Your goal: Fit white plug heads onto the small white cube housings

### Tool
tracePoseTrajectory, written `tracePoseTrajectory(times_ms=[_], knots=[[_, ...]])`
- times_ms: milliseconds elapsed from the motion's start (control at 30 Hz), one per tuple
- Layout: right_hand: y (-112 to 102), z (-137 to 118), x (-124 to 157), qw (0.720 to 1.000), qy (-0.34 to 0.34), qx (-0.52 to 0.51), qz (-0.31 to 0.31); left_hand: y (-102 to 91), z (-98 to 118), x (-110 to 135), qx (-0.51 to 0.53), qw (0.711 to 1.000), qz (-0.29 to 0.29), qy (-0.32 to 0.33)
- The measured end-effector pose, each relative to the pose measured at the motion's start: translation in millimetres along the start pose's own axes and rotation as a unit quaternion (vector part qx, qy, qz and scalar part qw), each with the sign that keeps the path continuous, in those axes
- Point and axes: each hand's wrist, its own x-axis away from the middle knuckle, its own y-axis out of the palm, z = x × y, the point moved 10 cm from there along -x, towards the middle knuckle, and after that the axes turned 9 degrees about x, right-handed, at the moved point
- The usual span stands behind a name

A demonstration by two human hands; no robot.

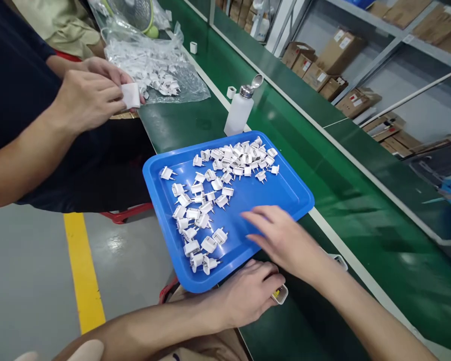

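Observation:
My left hand (248,291) is closed round a small white plastic charger housing (282,295), its open end facing right with something yellow inside. Over the near right part of the blue tray (304,198), my right hand (281,235) is slightly blurred, thumb and fingers apart and nothing visible in them. Many white two-pin plug pieces (220,235) lie loose along the tray's left side. More form a heap of plug pieces (244,158) at its far end. Another white housing (338,260) is partly hidden behind my right forearm.
A white pump bottle (238,113) with its metal lid raised stands behind the tray. At left, a co-worker's hands (90,93) hold a white housing (131,95) beside a clear bag of white parts (154,67). A green conveyor belt (346,185) runs along the right.

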Motion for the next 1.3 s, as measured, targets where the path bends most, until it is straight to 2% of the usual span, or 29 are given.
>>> tracePoseTrajectory(times_ms=[67,100,167,233,300,367,433,500,600,700,767,967,1133,1300], knots=[[23.8,-37.6,-29.9,0.995,-0.070,-0.033,-0.060,-2.1,-1.5,0.5,0.033,0.999,0.009,-0.007],[33.8,-47.8,-39.8,0.992,-0.089,-0.043,-0.084,-1.8,-2.8,1.0,0.044,0.999,0.012,-0.012],[43.2,-52.4,-47.7,0.987,-0.101,-0.072,-0.106,0.0,-5.7,2.3,0.055,0.998,0.017,-0.021],[38.1,-40.9,-37.2,0.985,-0.083,-0.106,-0.106,2.5,-8.2,3.2,0.058,0.998,0.026,-0.028],[17.9,-19.5,-8.6,0.984,-0.032,-0.155,-0.077,4.1,-10.4,3.0,0.056,0.997,0.037,-0.039],[-10.9,2.7,34.3,0.980,0.038,-0.195,-0.019,7.1,-13.0,0.8,0.052,0.997,0.031,-0.057],[-34.5,14.6,82.8,0.977,0.106,-0.182,0.039,11.8,-14.5,-3.6,0.046,0.996,0.011,-0.070],[-38.3,11.4,124.1,0.978,0.164,-0.116,0.048,16.5,-12.7,-9.8,0.027,0.998,-0.005,-0.062],[-15.1,-10.1,157.2,0.977,0.212,-0.012,0.015,23.5,-7.6,-18.1,-0.017,0.999,-0.008,-0.030],[9.4,-30.6,161.6,0.975,0.206,0.079,0.004,31.1,-5.7,-20.7,-0.039,0.999,-0.012,-0.011],[17.1,-35.4,160.5,0.975,0.202,0.096,0.009,32.4,-4.4,-19.6,-0.045,0.999,-0.013,-0.003],[10.6,-27.8,165.5,0.969,0.246,-0.001,0.034,34.0,-0.1,-18.4,-0.085,0.996,-0.038,-0.005],[22.5,-23.0,160.6,0.956,0.289,-0.045,-0.019,40.1,2.4,-24.2,-0.141,0.989,-0.053,-0.001],[24.0,-21.0,156.5,0.962,0.270,-0.019,-0.044,35.0,1.6,-25.0,-0.092,0.994,-0.051,-0.001]])
